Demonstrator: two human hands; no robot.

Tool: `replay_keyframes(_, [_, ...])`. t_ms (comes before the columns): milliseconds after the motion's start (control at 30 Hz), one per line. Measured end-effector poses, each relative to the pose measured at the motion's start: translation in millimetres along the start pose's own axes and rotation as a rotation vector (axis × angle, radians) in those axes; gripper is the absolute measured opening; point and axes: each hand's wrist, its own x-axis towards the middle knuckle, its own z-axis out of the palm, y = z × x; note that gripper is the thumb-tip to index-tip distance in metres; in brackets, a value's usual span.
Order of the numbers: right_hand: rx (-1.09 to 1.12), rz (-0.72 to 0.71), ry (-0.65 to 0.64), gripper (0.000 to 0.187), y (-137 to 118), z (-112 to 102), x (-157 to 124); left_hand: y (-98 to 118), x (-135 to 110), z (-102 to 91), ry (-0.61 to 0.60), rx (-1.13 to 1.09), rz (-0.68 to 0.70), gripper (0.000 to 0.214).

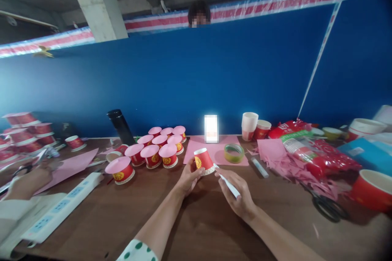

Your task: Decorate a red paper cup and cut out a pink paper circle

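In my left hand (190, 177) is a red paper cup (206, 160) with a gold emblem, held upside down and tilted, its patterned rim towards the lower right. My right hand (240, 195) grips a white pen (230, 186), whose tip is at or very near the cup's rim; I cannot tell whether they touch. Beyond my left hand stand several inverted red cups topped with pink paper discs (150, 151). A roll of green tape (233, 153) lies on a pink sheet (196, 147) behind the held cup.
A glue-stick-like white tube (259, 168), pink scraps (284, 161), black scissors (329, 208) and a red plastic pack (309, 151) lie to the right. Stacked cups (249, 124) stand behind. Leftward are a power strip (63, 208), a black flask (120, 126) and another person's hand (32, 179).
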Motion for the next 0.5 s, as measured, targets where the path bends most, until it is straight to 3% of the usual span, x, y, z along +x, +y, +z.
replay_keyframes(500, [-0.035, 0.103, 0.095, 0.021, 7.9, 3.1, -0.3, -8.4, 4.3, 1.3, 0.097, 0.168, 0.008, 0.050])
